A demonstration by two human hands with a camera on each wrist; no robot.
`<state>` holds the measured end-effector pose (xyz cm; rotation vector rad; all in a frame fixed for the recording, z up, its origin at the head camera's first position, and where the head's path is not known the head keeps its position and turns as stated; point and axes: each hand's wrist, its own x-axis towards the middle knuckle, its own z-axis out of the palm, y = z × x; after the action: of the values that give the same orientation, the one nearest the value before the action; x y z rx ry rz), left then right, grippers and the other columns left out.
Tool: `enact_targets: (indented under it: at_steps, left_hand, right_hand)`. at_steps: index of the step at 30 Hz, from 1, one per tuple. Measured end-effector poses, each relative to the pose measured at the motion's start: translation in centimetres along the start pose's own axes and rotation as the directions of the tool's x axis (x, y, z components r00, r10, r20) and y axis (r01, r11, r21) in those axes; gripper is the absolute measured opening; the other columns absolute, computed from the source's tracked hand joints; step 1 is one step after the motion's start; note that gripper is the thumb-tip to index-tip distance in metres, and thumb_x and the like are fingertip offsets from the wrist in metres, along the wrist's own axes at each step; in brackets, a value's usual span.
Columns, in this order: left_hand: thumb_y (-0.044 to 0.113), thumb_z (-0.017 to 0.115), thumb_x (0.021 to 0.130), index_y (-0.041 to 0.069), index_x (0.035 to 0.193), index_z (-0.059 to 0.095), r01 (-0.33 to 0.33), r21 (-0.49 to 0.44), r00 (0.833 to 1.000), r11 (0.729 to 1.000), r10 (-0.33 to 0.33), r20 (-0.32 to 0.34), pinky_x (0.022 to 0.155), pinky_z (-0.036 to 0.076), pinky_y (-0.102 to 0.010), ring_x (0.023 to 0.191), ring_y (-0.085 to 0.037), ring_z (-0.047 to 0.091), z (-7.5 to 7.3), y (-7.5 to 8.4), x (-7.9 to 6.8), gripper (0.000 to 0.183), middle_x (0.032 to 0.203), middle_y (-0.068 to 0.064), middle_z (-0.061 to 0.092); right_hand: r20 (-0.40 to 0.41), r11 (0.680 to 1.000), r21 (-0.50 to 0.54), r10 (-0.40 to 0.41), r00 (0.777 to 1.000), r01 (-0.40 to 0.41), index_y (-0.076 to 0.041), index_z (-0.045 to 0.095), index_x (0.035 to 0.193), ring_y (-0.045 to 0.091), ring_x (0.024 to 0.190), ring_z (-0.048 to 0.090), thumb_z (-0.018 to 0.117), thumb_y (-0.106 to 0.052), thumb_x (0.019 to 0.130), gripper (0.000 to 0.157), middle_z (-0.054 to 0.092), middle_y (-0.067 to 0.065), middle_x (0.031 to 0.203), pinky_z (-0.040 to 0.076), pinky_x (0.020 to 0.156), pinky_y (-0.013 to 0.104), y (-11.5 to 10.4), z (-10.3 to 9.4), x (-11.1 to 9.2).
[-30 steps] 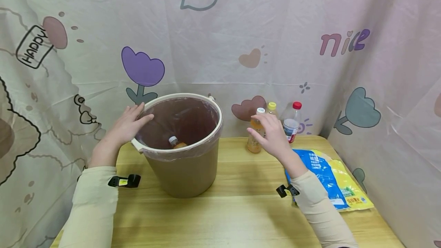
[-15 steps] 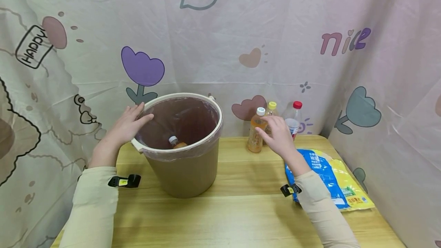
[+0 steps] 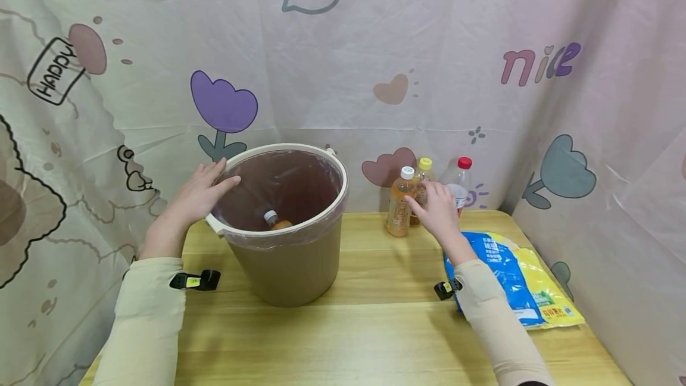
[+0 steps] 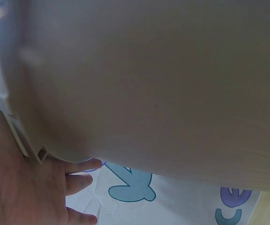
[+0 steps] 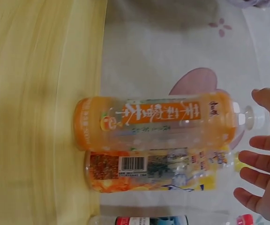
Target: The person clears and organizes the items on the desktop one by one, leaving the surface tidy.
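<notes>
My left hand [image 3: 199, 193] rests on the left side of the cream rim of a brown trash bin [image 3: 289, 270], fingers straight and thumb over the opening. In the left wrist view the palm lies against the bin's outside. My right hand [image 3: 436, 210], fingers spread and holding nothing, is in front of three bottles at the table's back. Nearest its thumb stands a white-capped bottle [image 3: 398, 210] with an orange label. Beside that is a yellow-capped bottle [image 5: 156, 171], partly behind the fingers in the head view. A red-capped bottle [image 3: 463, 180] stands to the right.
Inside the bin, lined with a clear plastic bag [image 3: 321, 228], lies a bottle with a white cap [image 3: 271, 217]. A blue and yellow snack bag [image 3: 527, 285] lies flat at the table's right. Patterned cloth [image 3: 332, 76] hangs behind and on both sides of the wooden table [image 3: 321, 344].
My right hand has shifted right and slightly down, uncovering more of the white-capped bottle and covering part of the red-capped one. The left hand stays on the bin's rim.
</notes>
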<state>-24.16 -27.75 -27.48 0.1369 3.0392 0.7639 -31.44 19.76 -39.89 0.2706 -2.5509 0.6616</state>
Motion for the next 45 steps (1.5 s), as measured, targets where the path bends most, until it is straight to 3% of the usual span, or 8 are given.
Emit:
enact_targets:
  at_steps: [7, 24, 40, 45]
  left_hand:
    - [0.060, 0.027, 0.100, 0.008, 0.156, 0.000, 0.009, -0.012, 1.000, 1.000, -0.008, 0.005, 0.112, 0.000, -0.074, 0.147, -0.048, -0.014, 0.0, 0.0, 0.0, 0.082, 0.161, -0.027, -0.002]
    - [0.057, 0.029, 0.101, 0.005, 0.156, 0.003, -0.014, -0.004, 1.000, 1.000, 0.014, -0.007, 0.114, 0.000, -0.071, 0.147, -0.050, -0.012, 0.0, 0.0, 0.2, 0.080, 0.160, -0.029, 0.002]
    - [0.056, 0.029, 0.101, 0.005, 0.156, 0.002, -0.012, -0.017, 1.000, 1.000, 0.012, -0.004, 0.113, -0.001, -0.072, 0.147, -0.050, -0.013, 0.1, 0.0, 0.0, 0.080, 0.160, -0.028, 0.001]
    - [0.056, 0.029, 0.101, 0.006, 0.156, 0.001, -0.012, -0.028, 1.000, 1.000, 0.012, -0.002, 0.113, -0.001, -0.073, 0.146, -0.049, -0.014, 0.0, 0.0, 0.0, 0.079, 0.160, -0.028, 0.000]
  right_hand:
    - [0.063, 0.998, -0.034, 0.057, 0.996, -0.055, -0.004, 0.045, 0.140, 0.041, 0.129, 0.041, 0.058, -0.057, 0.091, 0.074, 0.049, 0.021, 0.139, 0.032, 0.108, 0.061, 0.4, 1.1, 1.1]
    - [0.072, 0.990, -0.084, 0.120, 0.990, -0.114, -0.003, 0.036, 0.147, 0.041, 0.131, 0.039, 0.065, -0.060, 0.084, 0.090, 0.040, 0.023, 0.148, 0.036, 0.103, 0.064, -0.4, 3.0, 2.6]
    - [0.081, 0.991, -0.040, 0.127, 0.989, -0.124, -0.004, 0.033, 0.148, 0.041, 0.136, 0.035, 0.069, -0.052, 0.084, 0.087, 0.032, 0.024, 0.155, 0.032, 0.107, 0.068, -0.6, 3.4, 2.1]
    - [0.082, 0.992, -0.036, 0.121, 0.989, -0.119, -0.003, 0.035, 0.146, 0.040, 0.134, 0.038, 0.069, -0.052, 0.084, 0.086, 0.036, 0.024, 0.152, 0.035, 0.106, 0.066, -0.9, 3.2, 1.7]
